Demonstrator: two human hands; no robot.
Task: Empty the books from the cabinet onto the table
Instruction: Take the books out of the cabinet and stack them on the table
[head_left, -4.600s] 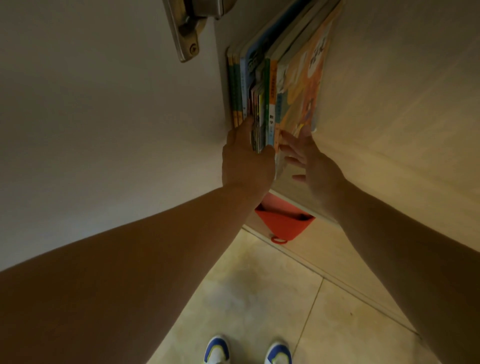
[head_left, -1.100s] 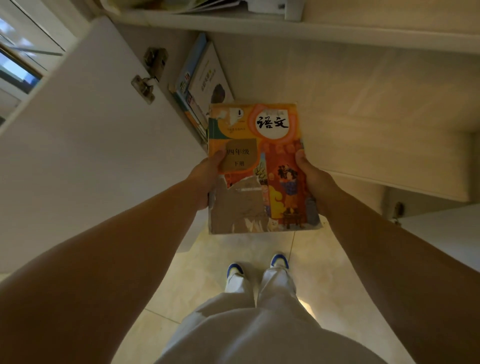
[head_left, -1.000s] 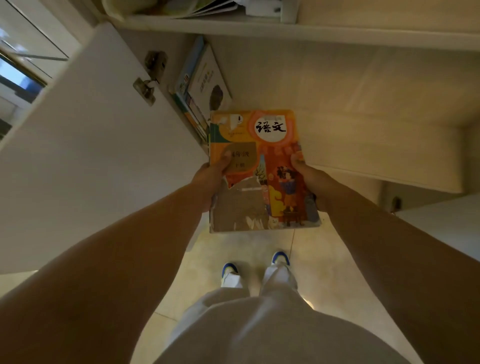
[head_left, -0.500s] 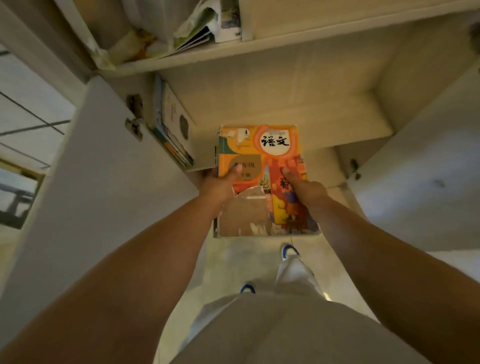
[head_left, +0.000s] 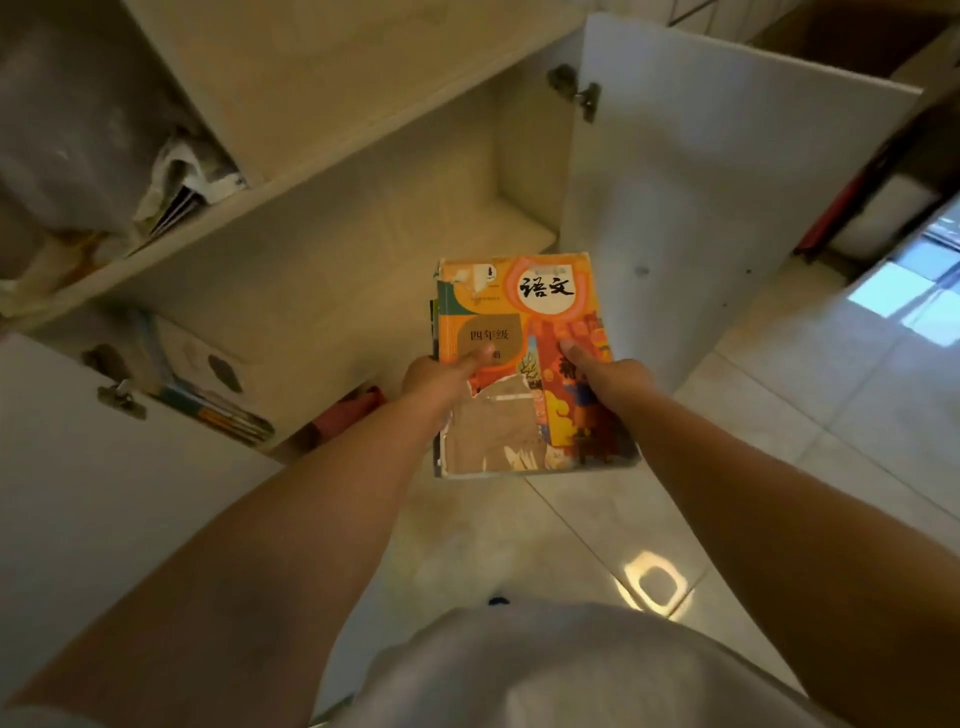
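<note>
Head view, looking steeply down: nearest the camera were pale trousers and two bare forearms reaching forward over a glossy tiled floor. Beyond them, the left hand and the right hand held a stack of books between them, level and face up, clear of the cabinet. Each thumb pressed down on the orange, torn top cover while the remaining fingers curled out of sight beneath, so both hands were closed around the stack. Its long axis ran straight away from the body, with the hands gripping its two long sides at about the middle, neither hand nearer than the other. Farther off stood the open cabinet: a few remaining books leaned upright at the left end of the lower shelf, loose papers crowded the shelf above, and a white door swung open on the right. No table was in sight, so the carry likely called for turning away from the cabinet
</note>
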